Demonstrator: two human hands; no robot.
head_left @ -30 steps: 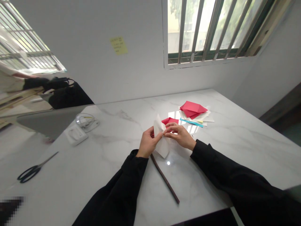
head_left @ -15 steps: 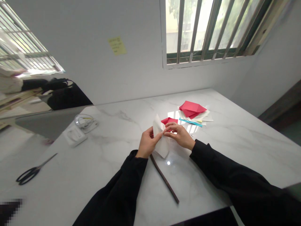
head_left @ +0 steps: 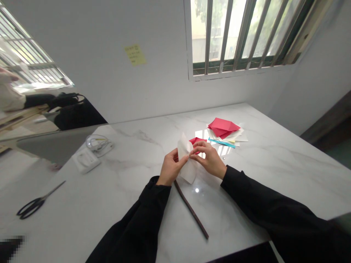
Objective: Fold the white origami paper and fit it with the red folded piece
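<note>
Left hand [head_left: 170,168] and right hand [head_left: 208,159] pinch white paper [head_left: 186,160] between fingertips, raised above table [head_left: 274,164] centre for working fold. Dark stick [head_left: 190,209] lies near, under hands. Paper stack [head_left: 225,132] far right, within reach. Scissors [head_left: 34,204] far left.

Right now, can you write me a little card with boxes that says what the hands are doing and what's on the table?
left hand: pinches the white paper
right hand: pinches the same paper from the other side
beyond the fingers: red paper; held or lying, cannot tell
below the hands: dark stick lying on the table
far side: paper stack, red on top
left end: black scissors, white cable
wall: yellow sticky note
</note>
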